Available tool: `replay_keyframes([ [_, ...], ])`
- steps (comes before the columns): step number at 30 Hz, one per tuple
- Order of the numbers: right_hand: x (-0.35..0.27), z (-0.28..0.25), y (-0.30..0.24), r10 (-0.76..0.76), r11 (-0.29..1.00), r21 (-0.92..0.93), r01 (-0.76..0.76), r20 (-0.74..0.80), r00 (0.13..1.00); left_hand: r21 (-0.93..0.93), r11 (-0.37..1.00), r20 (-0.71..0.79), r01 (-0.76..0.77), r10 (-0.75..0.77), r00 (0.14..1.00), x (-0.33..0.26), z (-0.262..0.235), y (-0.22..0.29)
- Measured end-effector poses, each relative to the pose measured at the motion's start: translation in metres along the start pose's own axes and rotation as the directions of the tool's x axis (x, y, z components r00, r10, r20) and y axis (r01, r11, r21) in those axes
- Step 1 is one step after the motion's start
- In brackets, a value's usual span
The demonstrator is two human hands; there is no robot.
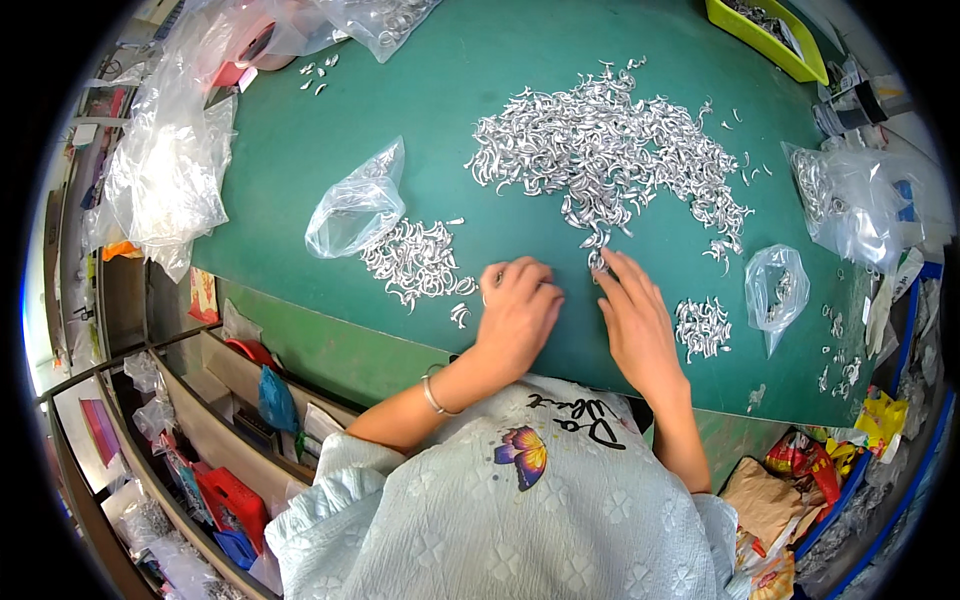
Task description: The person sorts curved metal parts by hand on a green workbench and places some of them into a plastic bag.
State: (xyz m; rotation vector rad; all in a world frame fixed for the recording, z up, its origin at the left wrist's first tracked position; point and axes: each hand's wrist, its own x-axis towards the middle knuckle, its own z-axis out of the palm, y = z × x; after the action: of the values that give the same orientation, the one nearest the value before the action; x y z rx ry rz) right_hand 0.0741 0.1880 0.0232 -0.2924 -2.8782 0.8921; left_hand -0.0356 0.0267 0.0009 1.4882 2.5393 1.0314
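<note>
My left hand is over the green table with its fingers curled in; what they hold, if anything, is hidden. My right hand reaches forward with fingers stretched out, the tips touching a few curved silver metal pieces at the near end of a big heap. Left of my left hand lies a smaller pile of the same pieces, beside a clear plastic bag with its mouth toward it. Another small pile sits right of my right hand, near a second clear bag holding some pieces.
Large clear bags hang over the table's left edge. A yellow-green tray stands at the far right, with a full bag nearer. Scattered pieces lie by the right edge. An open drawer sits below left.
</note>
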Motion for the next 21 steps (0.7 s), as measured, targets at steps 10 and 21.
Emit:
replay_keyframes([
  [10, -0.008, -0.002, -0.017, 0.012, 0.999, -0.045, -0.007, 0.106, 0.994, 0.032, 0.995, 0.052, 0.098, -0.099, 0.994, -0.010, -0.004, 0.004],
  [21, 0.034, 0.011, 0.004, 0.022, 0.998, -0.058, -0.028, -0.102, 0.995, 0.020, 0.996, -0.010, 0.084, -0.084, 0.996, 0.016, 0.019, 0.009],
])
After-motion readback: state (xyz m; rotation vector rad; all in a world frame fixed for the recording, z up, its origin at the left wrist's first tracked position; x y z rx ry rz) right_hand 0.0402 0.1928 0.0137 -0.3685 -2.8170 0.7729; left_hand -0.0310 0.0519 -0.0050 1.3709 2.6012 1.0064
